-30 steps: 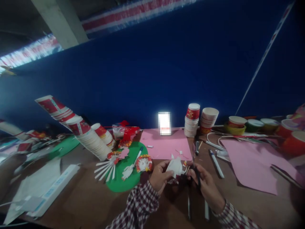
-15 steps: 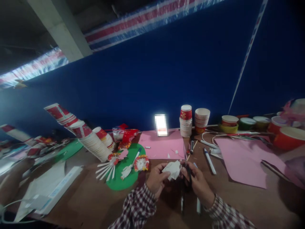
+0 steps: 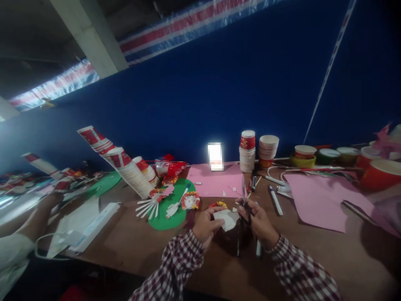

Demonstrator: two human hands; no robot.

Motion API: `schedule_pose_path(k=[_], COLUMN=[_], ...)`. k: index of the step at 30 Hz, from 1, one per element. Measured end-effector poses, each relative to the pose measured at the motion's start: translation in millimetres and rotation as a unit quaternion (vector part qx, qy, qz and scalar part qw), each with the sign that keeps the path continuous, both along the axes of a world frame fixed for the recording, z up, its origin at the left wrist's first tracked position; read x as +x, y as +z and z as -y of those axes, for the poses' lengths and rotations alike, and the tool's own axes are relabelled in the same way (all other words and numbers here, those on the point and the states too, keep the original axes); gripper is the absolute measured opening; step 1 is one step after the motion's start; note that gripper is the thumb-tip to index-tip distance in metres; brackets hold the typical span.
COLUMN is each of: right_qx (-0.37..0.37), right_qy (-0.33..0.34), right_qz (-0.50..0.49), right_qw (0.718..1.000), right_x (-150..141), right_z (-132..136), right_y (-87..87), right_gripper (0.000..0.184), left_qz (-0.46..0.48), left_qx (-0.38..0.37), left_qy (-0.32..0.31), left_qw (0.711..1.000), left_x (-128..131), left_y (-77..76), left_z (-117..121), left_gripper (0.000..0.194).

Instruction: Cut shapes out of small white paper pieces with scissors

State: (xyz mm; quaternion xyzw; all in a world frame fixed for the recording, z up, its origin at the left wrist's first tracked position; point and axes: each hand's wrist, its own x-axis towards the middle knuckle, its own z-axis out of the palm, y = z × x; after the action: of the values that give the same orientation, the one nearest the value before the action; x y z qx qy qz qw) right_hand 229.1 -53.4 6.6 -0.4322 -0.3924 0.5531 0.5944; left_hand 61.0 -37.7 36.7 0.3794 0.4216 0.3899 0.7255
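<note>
My left hand [image 3: 205, 225] pinches a white paper piece [image 3: 228, 220] with cut edges between thumb and fingers. In my right hand [image 3: 259, 221] is a pair of scissors [image 3: 248, 212] with dark handles, the blades pointing away from me, just right of the paper. A small white scrap [image 3: 234, 210] shows beside the paper's far edge. Below the hands lie a dark pen [image 3: 239, 244] and a white marker [image 3: 258, 248]. Just beyond my left hand, a red and yellow piece [image 3: 218, 205] is partly hidden.
Left of my hands, a green paper shape [image 3: 175, 221] bears cut-paper pieces. Leaning paper cups [image 3: 131, 173] stand behind it. Pink sheets [image 3: 216, 184], upright cup stacks [image 3: 247, 156] and a marker [image 3: 275, 200] are beyond and to the right. A co-worker's arm [image 3: 40, 217] reaches in at left.
The white paper has turned in my left hand and shows a different outline. The scissors now point away, and a small scrap appears near the paper. The whole view has shifted slightly.
</note>
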Motion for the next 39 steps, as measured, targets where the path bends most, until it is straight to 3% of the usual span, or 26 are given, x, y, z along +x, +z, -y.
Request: schedule_pose_path(k=[9, 18, 24, 31, 39], right_qx=[-0.011, -0.009, -0.008, -0.011, -0.027], right_qy=[0.048, 0.078, 0.057, -0.015, 0.010], right_qz=[0.021, 0.028, 0.034, 0.027, 0.021], right_qw=[0.999, 0.997, 0.998, 0.999, 0.999], right_x=[-1, -6, -5, -5, -8], right_z=[1, 3, 1, -1, 1], right_y=[-3.3, 1.4, -2.4, -4.9, -4.6], right_gripper=[0.035, 0.039, 0.039, 0.038, 0.038], left_qz=[0.027, 0.057, 0.067, 0.019, 0.040], left_qx=[0.033, -0.015, -0.027, -0.044, -0.071], left_qy=[0.043, 0.075, 0.052, 0.063, 0.103], left_qw=[0.998, 0.995, 0.996, 0.997, 0.991], left_x=[-1, 10, 15, 9, 10], left_y=[-10.0, -7.7, -9.5, -8.6, -12.3], left_z=[-3, -10, -10, -16, -23], left_gripper=[0.042, 0.046, 0.039, 0.041, 0.031])
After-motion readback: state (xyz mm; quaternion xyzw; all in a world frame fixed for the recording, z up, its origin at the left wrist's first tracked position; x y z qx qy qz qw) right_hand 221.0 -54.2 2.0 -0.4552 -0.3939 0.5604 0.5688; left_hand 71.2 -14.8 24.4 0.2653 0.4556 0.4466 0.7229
